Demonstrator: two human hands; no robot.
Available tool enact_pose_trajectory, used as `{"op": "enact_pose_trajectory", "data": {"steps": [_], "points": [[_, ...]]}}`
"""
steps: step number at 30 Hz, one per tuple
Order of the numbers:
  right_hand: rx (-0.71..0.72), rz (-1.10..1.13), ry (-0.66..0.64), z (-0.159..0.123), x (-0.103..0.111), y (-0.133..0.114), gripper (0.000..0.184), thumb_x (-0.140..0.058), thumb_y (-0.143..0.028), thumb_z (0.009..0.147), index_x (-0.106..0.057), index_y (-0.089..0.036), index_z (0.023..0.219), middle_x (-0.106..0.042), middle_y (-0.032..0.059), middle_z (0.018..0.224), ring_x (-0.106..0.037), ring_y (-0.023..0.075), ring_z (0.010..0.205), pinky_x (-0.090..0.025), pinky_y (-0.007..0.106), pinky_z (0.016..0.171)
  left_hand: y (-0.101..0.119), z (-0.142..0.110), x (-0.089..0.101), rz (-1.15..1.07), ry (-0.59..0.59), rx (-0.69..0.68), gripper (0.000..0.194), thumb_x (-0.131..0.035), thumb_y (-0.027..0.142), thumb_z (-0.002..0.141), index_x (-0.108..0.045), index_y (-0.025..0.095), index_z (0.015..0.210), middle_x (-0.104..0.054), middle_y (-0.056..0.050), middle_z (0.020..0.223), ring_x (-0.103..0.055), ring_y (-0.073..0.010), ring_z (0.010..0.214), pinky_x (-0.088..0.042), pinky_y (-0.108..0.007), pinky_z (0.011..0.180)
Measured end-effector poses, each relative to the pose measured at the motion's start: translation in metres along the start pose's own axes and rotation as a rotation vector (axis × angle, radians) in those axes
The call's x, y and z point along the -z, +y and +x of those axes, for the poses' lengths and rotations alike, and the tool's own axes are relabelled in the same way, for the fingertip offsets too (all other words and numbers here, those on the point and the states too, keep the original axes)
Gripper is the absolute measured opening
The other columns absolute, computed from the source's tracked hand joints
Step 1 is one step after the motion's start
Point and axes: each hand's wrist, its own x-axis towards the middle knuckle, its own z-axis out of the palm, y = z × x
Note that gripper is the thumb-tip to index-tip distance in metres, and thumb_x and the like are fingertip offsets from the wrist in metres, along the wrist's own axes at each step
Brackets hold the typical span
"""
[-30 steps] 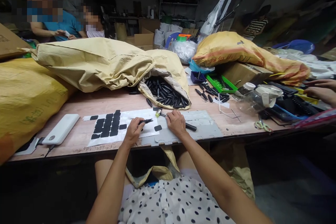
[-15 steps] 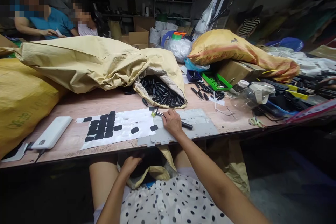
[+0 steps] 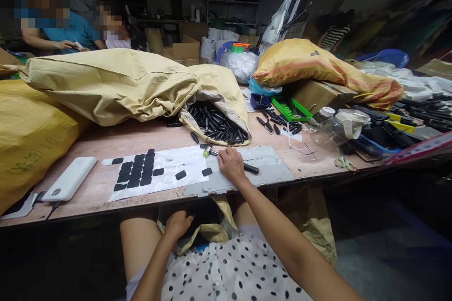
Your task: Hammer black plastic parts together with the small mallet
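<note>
My right hand [image 3: 231,164] rests on the table with its fingers wrapped round a small hammer [image 3: 251,168]. The hammer's head points left, and its black handle sticks out on the right. Beneath the hand lies a grey board [image 3: 266,162]. Left of the board, a white sheet [image 3: 171,162] bears rows of black rounded patches [image 3: 136,169] and a few loose ones. Below the table edge, my left hand [image 3: 179,223] is curled over an open bag [image 3: 208,233] in my lap. Its fingertips are hidden, so what they hold cannot be made out.
A large beige sack [image 3: 134,84] lies behind the sheet, its mouth spilling black pen-like parts [image 3: 215,124]. A white power bank [image 3: 70,178] sits at left. Toward the right are a green tray [image 3: 291,109], a clear jar [image 3: 332,129] and scissors [image 3: 345,163]. Other people sit across the table.
My left hand has shifted slightly over the bag, its fingers drawn in a little more. My right hand and the hammer stay in place.
</note>
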Motion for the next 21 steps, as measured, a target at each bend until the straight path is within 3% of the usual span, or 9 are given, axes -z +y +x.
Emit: {"op": "enact_pose_trajectory", "data": {"steps": [3, 5, 7, 9, 11, 13, 17, 21], "points": [[0.0, -0.003, -0.009, 0.0, 0.0, -0.001, 0.023, -0.052, -0.028, 0.101, -0.073, -0.022, 0.109, -0.065, 0.0116, 0.106, -0.052, 0.0257, 0.1, -0.037, 0.034, 0.08, 0.026, -0.025, 0.028, -0.136, -0.268, -0.269, 0.032, -0.06, 0.048, 0.085, -0.077, 0.022, 0.094, -0.078, -0.007, 0.089, -0.072, -0.0262, 0.088, -0.053, -0.033, 0.077], [0.0, -0.007, -0.01, -0.001, 0.0, -0.001, 0.024, -0.051, -0.027, 0.101, -0.073, -0.021, 0.108, -0.065, 0.0119, 0.106, -0.052, 0.0258, 0.099, -0.037, 0.034, 0.08, 0.05, -0.03, 0.052, -0.297, -0.366, -0.407, 0.038, -0.061, 0.054, 0.085, -0.076, 0.022, 0.098, -0.077, -0.005, 0.085, -0.07, -0.0225, 0.08, -0.053, -0.031, 0.071], [0.0, -0.01, -0.006, -0.001, 0.0, -0.001, 0.023, -0.05, -0.027, 0.101, -0.072, -0.021, 0.107, -0.064, 0.0119, 0.105, -0.052, 0.0257, 0.099, -0.037, 0.034, 0.08, 0.074, -0.018, 0.077, -0.424, -0.235, -0.453, 0.042, -0.063, 0.058, 0.085, -0.076, 0.02, 0.098, -0.076, -0.005, 0.085, -0.068, -0.0207, 0.077, -0.052, -0.03, 0.069], [0.0, -0.01, -0.004, -0.001, 0.0, -0.001, 0.023, -0.051, -0.027, 0.101, -0.072, -0.021, 0.106, -0.064, 0.0114, 0.104, -0.051, 0.0255, 0.098, -0.036, 0.033, 0.08, 0.097, 0.01, 0.101, -0.483, 0.072, -0.422, 0.038, -0.062, 0.054, 0.085, -0.075, 0.019, 0.095, -0.076, -0.005, 0.086, -0.067, -0.0204, 0.077, -0.053, -0.031, 0.07], [0.001, -0.009, -0.004, -0.001, -0.001, -0.001, 0.022, -0.052, -0.028, 0.101, -0.072, -0.022, 0.106, -0.064, 0.0109, 0.103, -0.052, 0.0253, 0.098, -0.037, 0.033, 0.08, 0.117, 0.046, 0.12, -0.482, 0.392, -0.317, 0.024, -0.062, 0.04, 0.083, -0.073, 0.02, 0.09, -0.076, -0.004, 0.086, -0.067, -0.0217, 0.081, -0.053, -0.032, 0.073], [0.006, -0.005, 0.0, -0.001, -0.001, -0.001, 0.021, -0.053, -0.028, 0.1, -0.072, -0.022, 0.105, -0.063, 0.0106, 0.103, -0.052, 0.0253, 0.098, -0.037, 0.033, 0.08, 0.134, 0.083, 0.134, -0.396, 0.585, -0.178, 0.012, -0.063, 0.031, 0.079, -0.07, 0.022, 0.081, -0.075, -0.004, 0.084, -0.069, -0.0243, 0.089, -0.053, -0.033, 0.08], [0.008, 0.008, -0.001, 0.0, -0.001, -0.001, 0.022, -0.052, -0.029, 0.101, -0.072, -0.022, 0.108, -0.063, 0.0104, 0.103, -0.052, 0.0252, 0.098, -0.038, 0.033, 0.08, 0.154, 0.133, 0.143, -0.241, 0.685, 0.032, 0.012, -0.071, 0.032, 0.073, -0.068, 0.022, 0.079, -0.077, -0.013, 0.096, -0.07, -0.0342, 0.103, -0.052, -0.041, 0.084], [0.005, 0.019, -0.016, 0.0, 0.001, -0.001, 0.024, -0.051, -0.03, 0.101, -0.072, -0.022, 0.111, -0.064, 0.0106, 0.105, -0.052, 0.0253, 0.1, -0.038, 0.033, 0.082, 0.16, 0.146, 0.145, -0.16, 0.654, 0.074, 0.019, -0.077, 0.035, 0.068, -0.069, 0.021, 0.079, -0.076, -0.018, 0.102, -0.07, -0.0395, 0.106, -0.053, -0.046, 0.083]]}}
